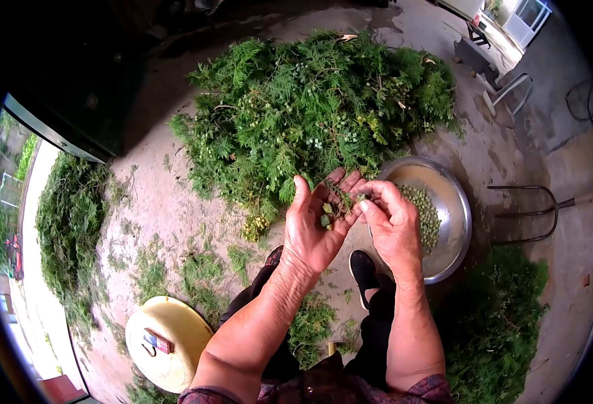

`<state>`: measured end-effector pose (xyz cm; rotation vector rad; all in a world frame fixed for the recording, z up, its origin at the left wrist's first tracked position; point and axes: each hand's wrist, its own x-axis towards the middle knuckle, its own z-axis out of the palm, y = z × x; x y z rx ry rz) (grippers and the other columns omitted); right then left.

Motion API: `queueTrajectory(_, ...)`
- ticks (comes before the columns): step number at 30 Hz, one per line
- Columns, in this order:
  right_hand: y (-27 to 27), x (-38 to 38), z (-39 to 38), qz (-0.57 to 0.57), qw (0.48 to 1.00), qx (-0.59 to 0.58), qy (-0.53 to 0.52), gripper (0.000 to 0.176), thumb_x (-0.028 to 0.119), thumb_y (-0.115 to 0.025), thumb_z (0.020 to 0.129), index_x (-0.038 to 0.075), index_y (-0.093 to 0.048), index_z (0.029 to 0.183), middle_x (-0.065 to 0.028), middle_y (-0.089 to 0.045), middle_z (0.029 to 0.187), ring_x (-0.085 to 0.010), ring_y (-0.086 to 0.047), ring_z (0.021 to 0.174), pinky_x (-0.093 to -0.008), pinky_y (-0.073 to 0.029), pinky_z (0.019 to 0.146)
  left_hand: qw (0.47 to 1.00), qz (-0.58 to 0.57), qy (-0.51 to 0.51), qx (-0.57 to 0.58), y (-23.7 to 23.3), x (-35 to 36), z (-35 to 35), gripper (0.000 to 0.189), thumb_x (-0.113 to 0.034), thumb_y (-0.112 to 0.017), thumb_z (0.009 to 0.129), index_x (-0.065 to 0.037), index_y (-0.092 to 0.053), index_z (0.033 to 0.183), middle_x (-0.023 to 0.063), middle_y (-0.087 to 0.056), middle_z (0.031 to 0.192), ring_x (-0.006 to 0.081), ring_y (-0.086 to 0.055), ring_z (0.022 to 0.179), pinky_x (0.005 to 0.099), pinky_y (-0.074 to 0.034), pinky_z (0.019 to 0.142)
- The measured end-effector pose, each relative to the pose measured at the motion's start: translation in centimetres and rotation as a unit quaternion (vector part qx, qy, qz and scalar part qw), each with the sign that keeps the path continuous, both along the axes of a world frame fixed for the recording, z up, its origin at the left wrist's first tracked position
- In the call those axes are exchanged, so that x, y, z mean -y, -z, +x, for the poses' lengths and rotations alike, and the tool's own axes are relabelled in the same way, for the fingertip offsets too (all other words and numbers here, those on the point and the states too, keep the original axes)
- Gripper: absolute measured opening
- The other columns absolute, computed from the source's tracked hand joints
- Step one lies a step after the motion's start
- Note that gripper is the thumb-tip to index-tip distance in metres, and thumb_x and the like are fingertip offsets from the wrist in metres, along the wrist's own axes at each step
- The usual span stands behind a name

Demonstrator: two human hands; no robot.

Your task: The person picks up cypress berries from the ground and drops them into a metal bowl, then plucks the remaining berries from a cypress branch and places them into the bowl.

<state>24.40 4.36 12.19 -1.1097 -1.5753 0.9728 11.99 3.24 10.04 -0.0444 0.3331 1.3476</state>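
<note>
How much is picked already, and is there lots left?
Already done: small green cones lie in the metal bowl. In hand: the left hand cups greenery while the right hand pinches at it. Likely left: plenty, since the big branch pile shows many cones.

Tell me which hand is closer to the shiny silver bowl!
The right hand. It covers part of the bowl on its left side in the picture. The left hand, palm up, is farther left, away from the bowl.
</note>
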Motion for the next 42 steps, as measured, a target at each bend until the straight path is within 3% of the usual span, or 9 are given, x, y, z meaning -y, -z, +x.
queueTrajectory(5, -0.3, -0.1, 0.5, -0.216, 0.931, -0.277, -0.099, 0.018, -0.003, -0.050, 0.082, 0.005, -0.054, 0.097, -0.0049, -0.057, 0.074, -0.0071, -0.051, 0.058, -0.0185, -0.041, 0.052, 1.000, -0.007, 0.000, 0.011, -0.4, 0.1, -0.1, 0.069, -0.058, -0.034, 0.087, -0.001, -0.039, 0.126, 0.0161, -0.046, 0.127, 0.0285, -0.046, 0.115, 0.0409, -0.041, 0.094)
queueTrajectory(8, -0.7, 0.5, -0.2, -0.250, 0.944, -0.199, -0.077, 0.018, -0.003, -0.051, 0.081, 0.002, -0.055, 0.098, -0.0056, -0.057, 0.080, -0.0091, -0.054, 0.062, -0.0210, -0.044, 0.056, 1.000, 0.022, 0.011, 0.018, 0.0, 0.0, -0.1, 0.073, -0.060, -0.036, 0.085, 0.000, -0.036, 0.127, 0.0159, -0.044, 0.128, 0.0283, -0.045, 0.116, 0.0399, -0.037, 0.097)
queueTrajectory(12, 0.3, 0.6, -1.7, 0.110, 0.987, 0.120, -0.020, 0.026, -0.007, -0.059, 0.072, 0.001, -0.060, 0.096, -0.0080, -0.055, 0.090, -0.0194, -0.057, 0.075, -0.0277, -0.048, 0.066, 0.999, 0.031, 0.020, 0.020, -0.3, 0.2, 0.2, 0.075, -0.062, -0.035, 0.085, 0.000, -0.037, 0.127, 0.0153, -0.044, 0.128, 0.0286, -0.042, 0.118, 0.0406, -0.033, 0.101)
queueTrajectory(20, 0.6, 0.4, -2.2, 0.105, 0.986, 0.132, -0.011, 0.021, -0.004, -0.059, 0.073, 0.003, -0.056, 0.092, -0.0109, -0.055, 0.088, -0.0269, -0.058, 0.077, -0.0326, -0.049, 0.064, 0.999, 0.036, 0.028, 0.030, -0.1, 0.2, 0.1, 0.077, -0.064, -0.035, 0.083, 0.000, -0.039, 0.126, 0.0144, -0.043, 0.129, 0.0277, -0.041, 0.118, 0.0396, -0.033, 0.101)
queueTrajectory(26, -0.1, 0.4, -1.2, -0.108, 0.991, -0.056, -0.061, 0.018, -0.003, -0.053, 0.079, -0.001, -0.054, 0.097, -0.0057, -0.058, 0.082, -0.0125, -0.058, 0.068, -0.0244, -0.047, 0.062, 1.000, 0.019, -0.005, 0.018, 0.3, -0.1, -0.5, 0.078, -0.064, -0.037, 0.083, 0.000, -0.037, 0.127, 0.0160, -0.046, 0.126, 0.0262, -0.042, 0.117, 0.0390, -0.034, 0.101)
queueTrajectory(29, -0.3, 0.6, -1.4, -0.044, 0.990, 0.031, -0.130, 0.020, -0.004, -0.049, 0.080, -0.001, -0.057, 0.098, -0.0035, -0.054, 0.082, -0.0056, -0.052, 0.063, -0.0198, -0.044, 0.058, 0.999, 0.021, -0.030, 0.031, -0.5, -0.2, -0.5, 0.079, -0.065, -0.035, 0.083, 0.001, -0.036, 0.127, 0.0162, -0.045, 0.126, 0.0270, -0.043, 0.118, 0.0394, -0.033, 0.101)
queueTrajectory(33, -0.4, 1.2, -2.5, 0.060, 0.984, 0.134, -0.102, 0.027, -0.001, -0.059, 0.073, 0.002, -0.058, 0.100, -0.0125, -0.057, 0.089, -0.0258, -0.059, 0.080, -0.0323, -0.048, 0.069, 0.999, 0.022, -0.043, 0.001, -0.2, -0.2, -0.4, 0.078, -0.063, -0.038, 0.083, 0.002, -0.039, 0.125, 0.0183, -0.046, 0.125, 0.0304, -0.044, 0.117, 0.0413, -0.033, 0.101)
queueTrajectory(37, 0.1, 1.4, -2.8, 0.063, 0.984, 0.153, -0.072, 0.028, -0.002, -0.060, 0.072, 0.002, -0.057, 0.099, -0.0134, -0.058, 0.090, -0.0267, -0.059, 0.078, -0.0331, -0.049, 0.069, 0.998, 0.033, -0.040, -0.022, 0.2, -0.3, -0.1, 0.078, -0.063, -0.039, 0.083, 0.002, -0.039, 0.126, 0.0192, -0.047, 0.125, 0.0312, -0.044, 0.117, 0.0407, -0.033, 0.102)
queueTrajectory(42, 0.4, 1.2, -2.4, -0.001, 0.994, 0.092, -0.061, 0.027, -0.005, -0.059, 0.074, 0.002, -0.057, 0.099, -0.0060, -0.060, 0.080, -0.0134, -0.058, 0.071, -0.0248, -0.048, 0.064, 0.999, 0.020, -0.035, 0.019, 0.2, -0.3, -0.4, 0.075, -0.061, -0.040, 0.083, 0.002, -0.042, 0.123, 0.0194, -0.047, 0.124, 0.0311, -0.044, 0.117, 0.0433, -0.032, 0.102)
